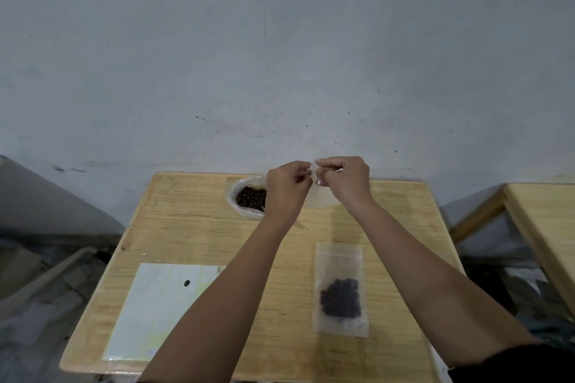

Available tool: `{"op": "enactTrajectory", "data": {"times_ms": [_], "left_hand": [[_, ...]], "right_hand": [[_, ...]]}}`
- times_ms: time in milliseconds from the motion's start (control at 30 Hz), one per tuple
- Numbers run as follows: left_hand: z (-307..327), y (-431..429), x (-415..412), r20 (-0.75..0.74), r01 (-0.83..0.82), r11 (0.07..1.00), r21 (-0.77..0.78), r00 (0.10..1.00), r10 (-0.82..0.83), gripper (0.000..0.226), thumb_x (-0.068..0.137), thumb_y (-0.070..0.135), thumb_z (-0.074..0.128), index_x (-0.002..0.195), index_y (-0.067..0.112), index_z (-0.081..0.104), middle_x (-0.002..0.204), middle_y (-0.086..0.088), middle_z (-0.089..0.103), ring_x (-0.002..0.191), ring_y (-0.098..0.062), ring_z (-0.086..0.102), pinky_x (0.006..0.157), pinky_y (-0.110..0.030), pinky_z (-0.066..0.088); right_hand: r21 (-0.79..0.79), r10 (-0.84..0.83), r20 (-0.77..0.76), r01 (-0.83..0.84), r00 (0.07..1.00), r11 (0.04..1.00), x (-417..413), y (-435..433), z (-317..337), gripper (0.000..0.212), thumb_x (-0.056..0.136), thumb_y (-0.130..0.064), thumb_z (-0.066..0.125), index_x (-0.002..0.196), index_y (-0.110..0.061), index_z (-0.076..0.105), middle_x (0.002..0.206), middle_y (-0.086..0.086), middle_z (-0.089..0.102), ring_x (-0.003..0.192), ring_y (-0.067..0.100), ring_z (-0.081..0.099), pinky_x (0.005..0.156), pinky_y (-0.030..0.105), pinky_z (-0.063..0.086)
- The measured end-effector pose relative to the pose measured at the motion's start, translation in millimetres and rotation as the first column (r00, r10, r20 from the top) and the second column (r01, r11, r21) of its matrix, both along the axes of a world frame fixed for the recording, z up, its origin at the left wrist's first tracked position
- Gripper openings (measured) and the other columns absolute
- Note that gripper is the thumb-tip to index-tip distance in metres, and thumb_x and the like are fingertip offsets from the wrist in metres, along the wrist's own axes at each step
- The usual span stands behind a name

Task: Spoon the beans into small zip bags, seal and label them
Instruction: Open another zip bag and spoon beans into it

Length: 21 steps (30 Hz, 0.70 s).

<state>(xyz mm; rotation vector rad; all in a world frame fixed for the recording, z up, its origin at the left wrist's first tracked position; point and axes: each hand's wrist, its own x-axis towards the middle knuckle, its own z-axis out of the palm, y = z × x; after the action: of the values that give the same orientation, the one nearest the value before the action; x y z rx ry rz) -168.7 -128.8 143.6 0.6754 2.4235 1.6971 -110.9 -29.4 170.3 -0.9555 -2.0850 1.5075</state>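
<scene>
1. Left hand [287,186] and right hand [342,180] are each pinching the mouth of an empty bag [319,200], holding it over the table's [193,227] far side.
2. Beans [250,196] are sitting just left of it.

empty bag [319,197] aloft, filled bag [340,289] lying flat

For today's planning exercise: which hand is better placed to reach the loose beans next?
Left, probably. The left hand is close to the open bag of beans; the right hand is on the far side and could hold the empty zip bag alone.
</scene>
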Motion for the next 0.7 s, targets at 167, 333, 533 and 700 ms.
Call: {"op": "enactTrajectory", "data": {"times_ms": [167, 333, 533, 700], "left_hand": [[-1, 3, 0, -0.019, 0.007, 1.0, -0.007, 1.0, -0.007, 0.023, 0.079, -0.003, 0.064, 0.1, 0.002, 0.071, 0.09, -0.009, 0.073, 0.082, -0.011, 0.067, 0.075, -0.012, 0.052], [1, 6, -1, -0.027, 0.014, 1.0, -0.011, 1.0, -0.015, 0.022, 0.079, -0.003, 0.063, 0.099, 0.003, 0.072, 0.09, -0.008, 0.073, 0.083, -0.012, 0.068, 0.077, -0.018, 0.053], [4, 3, -4, -0.021, -0.02, 0.999, -0.029, 1.0, 0.019, 0.024, 0.079, -0.006, 0.061, 0.1, 0.001, 0.07, 0.093, -0.01, 0.072, 0.084, -0.015, 0.067, 0.08, -0.019, 0.052], [7, -8, -19, -0.038, 0.04, 0.997, -0.071, 0.998, -0.043, 0.02, 0.081, -0.001, 0.062, 0.099, 0.005, 0.071, 0.089, -0.006, 0.072, 0.081, -0.011, 0.066, 0.082, -0.022, 0.053]], "right_hand": [[-0.01, -0.011, 0.008, 0.011, 1.0, 1.0, 1, 3, -1, 0.021, 0.077, 0.007, 0.065, 0.097, 0.001, 0.072, 0.082, 0.013, 0.07, 0.06, 0.012, 0.063, 0.054, 0.005, 0.047], [0.01, -0.016, 0.005, 0.016, 1.0, 1.0, 2, 5, 0, 0.021, 0.077, 0.008, 0.064, 0.095, 0.0, 0.072, 0.083, 0.015, 0.07, 0.062, 0.018, 0.064, 0.059, 0.01, 0.053], [0.108, -0.025, 0.007, 0.024, 1.0, 0.994, 6, 6, -3, 0.018, 0.078, 0.008, 0.063, 0.091, 0.0, 0.073, 0.081, 0.012, 0.07, 0.066, 0.018, 0.065, 0.072, 0.02, 0.056], [0.067, -0.012, 0.012, 0.011, 1.0, 0.998, 17, 7, -8, 0.022, 0.076, 0.01, 0.06, 0.088, -0.002, 0.074, 0.073, 0.004, 0.068, 0.07, 0.019, 0.067, 0.073, 0.025, 0.058]]}}
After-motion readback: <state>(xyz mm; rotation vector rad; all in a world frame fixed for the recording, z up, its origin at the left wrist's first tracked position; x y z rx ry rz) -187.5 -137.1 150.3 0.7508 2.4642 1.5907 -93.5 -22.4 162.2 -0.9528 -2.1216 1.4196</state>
